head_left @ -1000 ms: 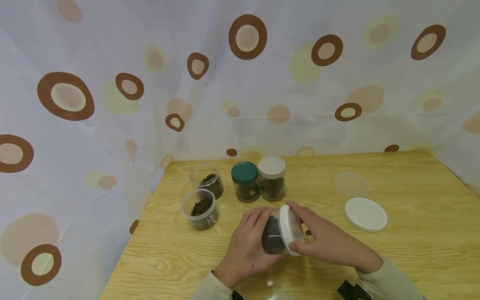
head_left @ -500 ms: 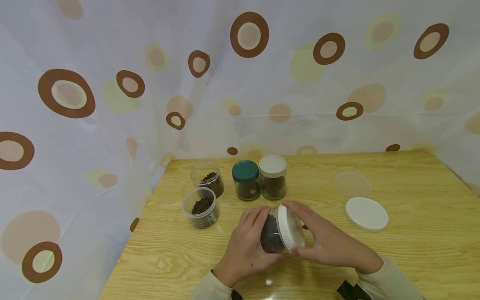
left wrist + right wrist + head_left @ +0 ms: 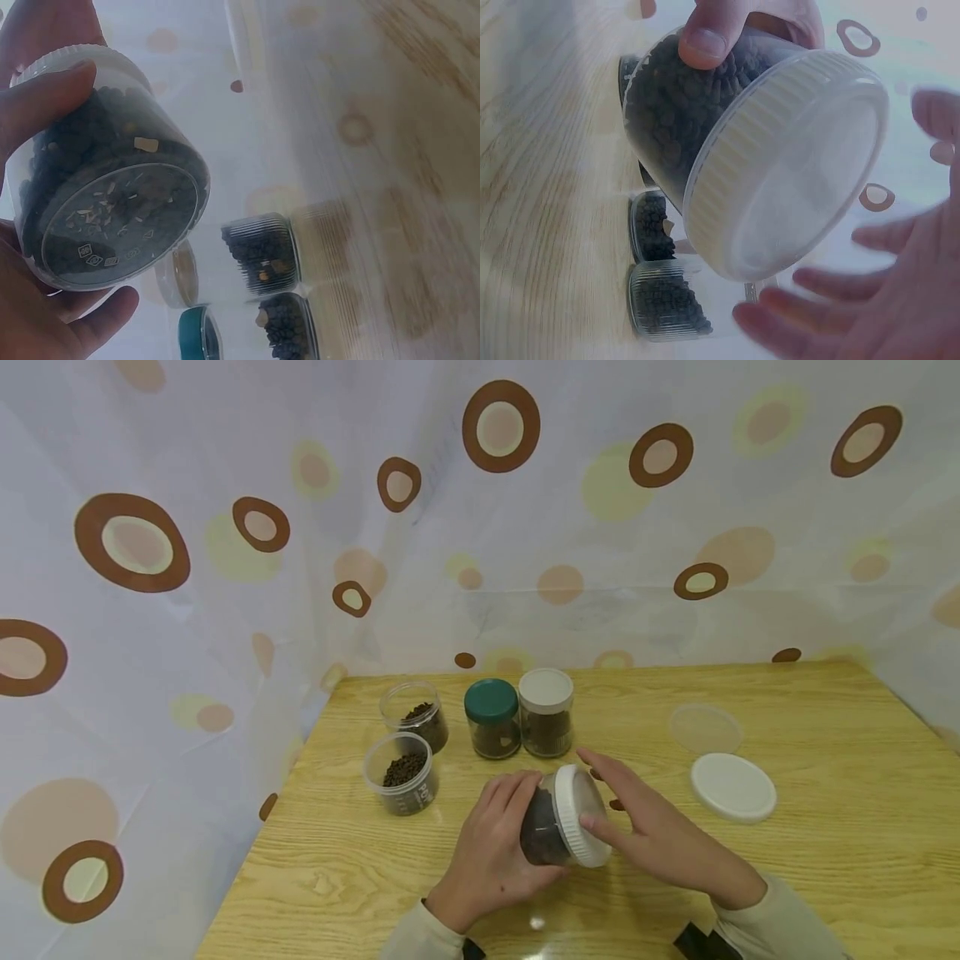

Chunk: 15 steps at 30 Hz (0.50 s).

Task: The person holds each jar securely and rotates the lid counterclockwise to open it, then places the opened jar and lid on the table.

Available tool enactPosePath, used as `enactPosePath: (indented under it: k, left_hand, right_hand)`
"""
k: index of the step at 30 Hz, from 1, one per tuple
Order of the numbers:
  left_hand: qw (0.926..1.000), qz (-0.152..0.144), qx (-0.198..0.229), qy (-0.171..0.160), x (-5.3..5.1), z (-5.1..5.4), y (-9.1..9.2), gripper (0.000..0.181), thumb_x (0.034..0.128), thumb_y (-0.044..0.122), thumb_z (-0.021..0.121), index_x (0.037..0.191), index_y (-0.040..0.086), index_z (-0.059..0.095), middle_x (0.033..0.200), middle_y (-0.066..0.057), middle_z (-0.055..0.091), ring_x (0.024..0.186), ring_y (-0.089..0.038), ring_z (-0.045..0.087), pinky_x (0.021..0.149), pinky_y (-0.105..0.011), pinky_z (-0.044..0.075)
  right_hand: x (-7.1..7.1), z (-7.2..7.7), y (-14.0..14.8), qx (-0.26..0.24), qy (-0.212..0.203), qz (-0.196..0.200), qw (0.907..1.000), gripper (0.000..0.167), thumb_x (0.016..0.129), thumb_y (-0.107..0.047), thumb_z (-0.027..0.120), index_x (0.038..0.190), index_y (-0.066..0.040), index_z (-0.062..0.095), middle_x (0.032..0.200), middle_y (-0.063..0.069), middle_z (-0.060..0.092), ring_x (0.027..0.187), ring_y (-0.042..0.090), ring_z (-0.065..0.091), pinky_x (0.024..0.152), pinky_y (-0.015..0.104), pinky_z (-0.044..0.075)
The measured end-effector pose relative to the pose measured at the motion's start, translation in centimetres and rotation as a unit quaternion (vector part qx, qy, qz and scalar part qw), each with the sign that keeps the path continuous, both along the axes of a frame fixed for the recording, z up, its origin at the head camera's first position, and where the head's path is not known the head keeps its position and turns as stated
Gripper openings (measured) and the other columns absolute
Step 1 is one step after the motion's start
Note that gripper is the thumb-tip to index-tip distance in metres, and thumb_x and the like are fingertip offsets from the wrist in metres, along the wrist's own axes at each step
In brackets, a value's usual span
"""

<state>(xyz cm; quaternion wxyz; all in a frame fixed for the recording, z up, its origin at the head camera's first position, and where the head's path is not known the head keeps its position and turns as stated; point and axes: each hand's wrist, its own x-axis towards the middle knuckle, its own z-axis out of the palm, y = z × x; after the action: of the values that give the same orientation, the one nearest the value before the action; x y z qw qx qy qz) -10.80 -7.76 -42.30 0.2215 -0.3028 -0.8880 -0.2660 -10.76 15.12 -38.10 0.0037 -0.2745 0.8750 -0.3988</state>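
My left hand grips a clear plastic jar by its body, off the table and tilted on its side. Dark pellets and a few pale bits show through its wall. The jar's white ribbed lid faces right and sits on the mouth. Beside the lid is my right hand, its fingers spread and relaxed. In the right wrist view those fingers stand apart from the lid, holding nothing. Behind the jar stand a green-lidded jar and a white-lidded jar, both part-filled with dark pellets.
Two uncovered clear tubs, the front tub and the back tub, hold dark pellets at the left. A white lid and a thin translucent disc lie on the wooden table at the right. Patterned cloth hangs behind.
My right hand has let go of the white lid, its fingers spreading away to the right. My left hand still holds the jar in nearly the same place.
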Motion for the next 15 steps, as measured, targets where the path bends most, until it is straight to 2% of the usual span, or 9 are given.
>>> enactPosePath:
  k: [3,6,9,12,13,15]
  left_hand:
    - [1.0000,0.000,0.000,0.001,0.02,0.05,0.01,0.099,0.0587,0.048,0.093,0.140,0.011,0.051,0.133,-0.003,0.059,0.123,-0.019,0.054,0.100,-0.037,0.052]
    - [1.0000,0.002,-0.006,0.004,0.07,0.01,0.02,0.099,0.0579,0.048,0.093,0.139,0.011,0.051,0.133,-0.003,0.059,0.122,-0.019,0.055,0.101,-0.036,0.052]
    - [0.9996,0.003,-0.018,0.021,0.07,-0.04,0.11,0.098,0.0578,0.048,0.093,0.139,0.012,0.051,0.132,-0.002,0.059,0.120,-0.018,0.055,0.101,-0.035,0.052]
    - [0.9990,0.001,-0.027,0.034,0.07,-0.12,0.24,0.095,0.0605,0.048,0.091,0.138,0.012,0.051,0.132,-0.002,0.059,0.119,-0.018,0.055,0.100,-0.034,0.052]
    - [0.9990,-0.001,-0.028,0.035,0.08,-0.14,0.28,0.094,0.0619,0.048,0.090,0.138,0.012,0.051,0.132,-0.002,0.058,0.119,-0.018,0.055,0.099,-0.033,0.053]
    - [0.9992,-0.006,-0.027,0.028,0.13,-0.17,0.34,0.092,0.0644,0.048,0.089,0.139,0.012,0.050,0.133,-0.002,0.057,0.121,-0.018,0.054,0.097,-0.033,0.054]
  right_hand:
    - [0.02,0.30,0.08,0.009,-0.056,-0.041,0.9976,0.065,0.104,-0.038,0.049,0.158,-0.013,0.024,0.154,0.021,0.039,0.131,0.043,0.051,0.088,0.051,0.055]
    - [-0.11,0.41,0.10,0.037,-0.119,-0.076,0.9894,0.067,0.104,-0.047,0.043,0.158,-0.010,0.025,0.145,0.021,0.051,0.118,0.035,0.062,0.085,0.048,0.055]
    - [-0.36,0.45,0.06,0.060,-0.180,-0.093,0.9774,0.069,0.103,-0.052,0.040,0.157,-0.010,0.027,0.117,0.017,0.069,0.093,0.024,0.070,0.071,0.040,0.055]
    - [-0.43,0.50,-0.08,0.058,-0.229,-0.097,0.9670,0.069,0.103,-0.055,0.039,0.155,-0.011,0.030,0.093,0.010,0.070,0.069,0.021,0.066,0.057,0.035,0.051]
    - [-0.47,0.53,-0.17,0.059,-0.238,-0.100,0.9643,0.070,0.102,-0.056,0.040,0.155,-0.012,0.030,0.091,0.009,0.069,0.067,0.020,0.065,0.054,0.035,0.050]
    - [-0.45,0.62,-0.36,0.064,-0.244,-0.100,0.9626,0.074,0.099,-0.059,0.045,0.155,-0.012,0.031,0.099,0.010,0.067,0.067,0.019,0.063,0.055,0.034,0.051]
